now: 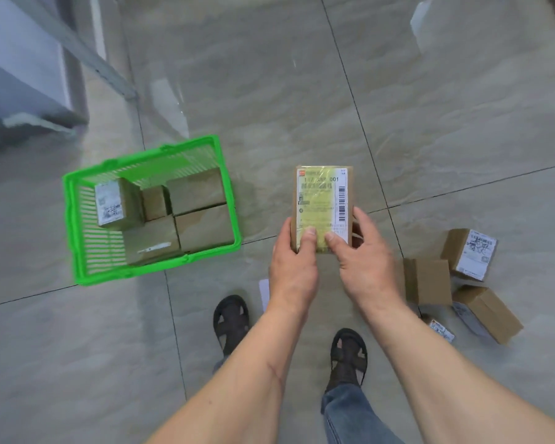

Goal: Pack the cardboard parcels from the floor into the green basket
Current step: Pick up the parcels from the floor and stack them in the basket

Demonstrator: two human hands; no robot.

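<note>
I hold a flat cardboard parcel with a yellowish shipping label in front of me, above the floor. My left hand grips its near left edge with the thumb on the label. My right hand grips the near right edge, thumb on top too. The green basket stands on the floor to the left and holds several brown parcels, one with a white label standing on end. Several more parcels lie on the floor to the right, among them a labelled one.
My two feet in dark sandals stand on the grey tiled floor just below the hands. A slanted metal bar and a pale cabinet or wall fill the upper left corner. A white scrap of paper lies behind my left wrist.
</note>
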